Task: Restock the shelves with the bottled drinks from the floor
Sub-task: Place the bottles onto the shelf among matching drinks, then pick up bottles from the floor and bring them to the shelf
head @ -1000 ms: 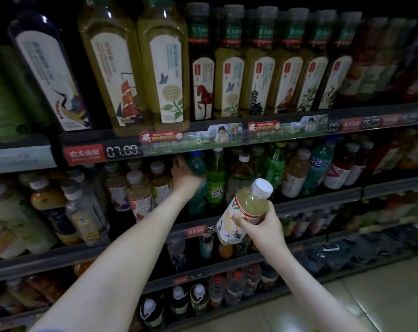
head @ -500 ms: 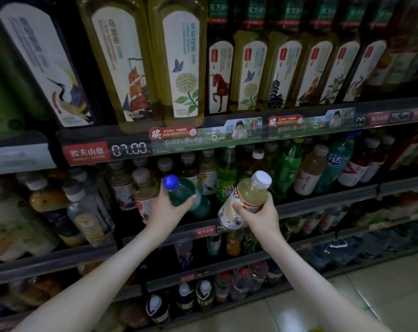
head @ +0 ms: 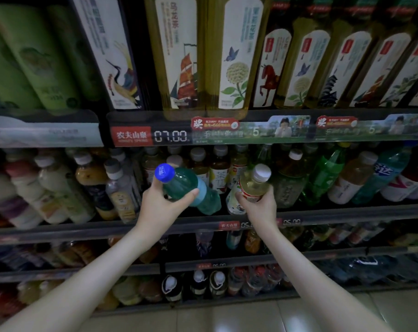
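Head view. Both hands work at the centre of the frame, in front of the second shelf [head: 83, 232] from the top.

The left hand [head: 155, 209] is wrapped round the body of a teal bottle with a blue cap [head: 186, 180]. The bottle is tilted, cap toward the upper left and base toward the shelf row, probably so that it goes in or comes out base first.

The right hand [head: 260, 207] grips a pale yellow drink bottle with a white cap [head: 253, 185] by its labelled lower body. The bottle is near upright, just right of the teal one (the two appear apart), and held level with like-sized bottles, ready for a free slot.

Tall tea bottles [head: 236, 56] fill the shelf above, behind the price strip [head: 172, 136]. The floor [head: 227, 317] at the bottom edge shows no bottles.
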Available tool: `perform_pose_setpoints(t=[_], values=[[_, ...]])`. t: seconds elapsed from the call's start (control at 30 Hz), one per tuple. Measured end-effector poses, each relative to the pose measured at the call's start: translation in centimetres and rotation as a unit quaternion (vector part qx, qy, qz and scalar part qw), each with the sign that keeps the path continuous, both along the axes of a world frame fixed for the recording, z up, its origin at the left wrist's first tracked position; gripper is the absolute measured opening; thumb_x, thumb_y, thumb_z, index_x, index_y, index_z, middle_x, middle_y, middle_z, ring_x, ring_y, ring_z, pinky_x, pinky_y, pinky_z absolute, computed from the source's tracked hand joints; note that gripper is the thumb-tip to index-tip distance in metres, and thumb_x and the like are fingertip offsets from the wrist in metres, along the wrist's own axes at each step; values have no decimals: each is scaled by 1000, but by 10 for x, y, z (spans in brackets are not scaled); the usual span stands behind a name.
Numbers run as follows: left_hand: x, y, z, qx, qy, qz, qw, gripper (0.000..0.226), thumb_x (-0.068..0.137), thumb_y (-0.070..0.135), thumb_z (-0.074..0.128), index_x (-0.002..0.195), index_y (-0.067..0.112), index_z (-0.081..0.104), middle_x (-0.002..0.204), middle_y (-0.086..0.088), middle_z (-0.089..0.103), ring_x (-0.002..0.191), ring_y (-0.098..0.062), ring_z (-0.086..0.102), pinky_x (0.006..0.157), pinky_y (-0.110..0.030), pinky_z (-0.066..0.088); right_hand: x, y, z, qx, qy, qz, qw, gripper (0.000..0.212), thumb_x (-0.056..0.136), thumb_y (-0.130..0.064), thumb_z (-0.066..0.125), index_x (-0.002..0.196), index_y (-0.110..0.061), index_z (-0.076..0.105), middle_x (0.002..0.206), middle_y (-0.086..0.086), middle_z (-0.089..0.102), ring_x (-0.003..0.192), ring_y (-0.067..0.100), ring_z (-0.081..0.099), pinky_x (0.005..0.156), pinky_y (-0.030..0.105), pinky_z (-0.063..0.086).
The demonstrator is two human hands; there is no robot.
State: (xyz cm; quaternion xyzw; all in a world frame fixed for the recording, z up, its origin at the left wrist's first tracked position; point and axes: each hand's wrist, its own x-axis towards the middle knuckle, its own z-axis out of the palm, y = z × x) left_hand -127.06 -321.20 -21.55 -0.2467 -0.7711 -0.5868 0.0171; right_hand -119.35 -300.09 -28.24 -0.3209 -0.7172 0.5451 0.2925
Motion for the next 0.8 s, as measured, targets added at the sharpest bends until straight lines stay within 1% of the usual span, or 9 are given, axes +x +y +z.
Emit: perform_pose_setpoints(t=[0.1, 0.13, 0.23, 0.3, 0.37, 0.5, 0.63, 0.73, 0.8], values=[[-2, -10, 1, 12, -14, 11, 1000, 39, 74, 19, 81, 97, 36, 54, 86, 20, 69, 87, 5, 64, 77, -11, 49, -13, -1, -8, 30, -26, 4, 999, 66, 74, -19, 82, 128, -15, 45, 117, -4, 56, 108, 12, 54, 88, 24, 41], [-3, -12, 0, 16, -21, 13, 1000, 38, 74, 21, 81, 99, 34, 55, 89, 20, 70, 88, 2, 65, 78, -14, 50, -17, -1, -11, 38, -41, 1, 998, 66, 74, -20, 82, 128, -14, 45, 119, -1, 56, 110, 16, 56, 87, 25, 41], [-5, -19, 0, 28, -26, 21, 999, 39, 74, 23, 81, 103, 29, 56, 92, 12, 70, 90, -2, 65, 81, -20, 51, -26, -1, -17, 66, -89, -3, 994, 68, 76, -29, 80, 129, -11, 42, 126, 11, 54, 112, 29, 57, 84, 31, 46], [-6, -23, 0, 33, -32, 21, 999, 40, 75, 21, 80, 106, 26, 56, 94, 10, 69, 91, -2, 65, 80, -19, 51, -31, -2, -16, 90, -119, -3, 989, 75, 75, -34, 80, 132, -8, 39, 127, 15, 51, 113, 33, 56, 86, 37, 49], [-6, -27, 0, 38, -43, 18, 998, 42, 75, 20, 80, 110, 21, 56, 97, 8, 69, 92, -4, 65, 81, -18, 51, -34, -2, -12, 112, -141, -6, 984, 84, 73, -38, 81, 134, -5, 34, 130, 17, 48, 117, 34, 52, 89, 40, 49], [-5, -32, -1, 44, -56, 23, 997, 43, 76, 15, 79, 111, 16, 55, 99, 6, 68, 91, 0, 64, 78, -11, 49, -30, -2, -12, 141, -196, 10, 970, 86, 75, -31, 81, 136, -4, 28, 133, 18, 44, 123, 34, 47, 89, 42, 45], [-2, -38, -4, 41, -73, 18, 996, 39, 77, 10, 78, 107, 16, 54, 96, 8, 65, 82, 10, 62, 69, -3, 45, -20, 0, -12, 145, -180, 22, 973, 89, 76, -21, 80, 143, -5, 23, 141, 17, 39, 132, 32, 38, 101, 40, 40], [-1, -44, -7, 34, -84, 17, 996, 39, 77, 11, 78, 106, 18, 54, 96, 8, 65, 82, 11, 61, 69, -3, 45, -19, 2, -3, 176, -162, 35, 970, 97, 78, -17, 79, 149, -10, 14, 143, 16, 34, 135, 31, 31, 106, 41, 35], [0, -47, -8, 32, -86, 16, 996, 40, 77, 11, 78, 109, 15, 55, 97, 7, 66, 83, 9, 62, 70, -5, 46, -24, 3, 5, 201, -166, 34, 965, 93, 80, -19, 77, 150, -12, 16, 143, 17, 33, 134, 33, 28, 107, 43, 32]])
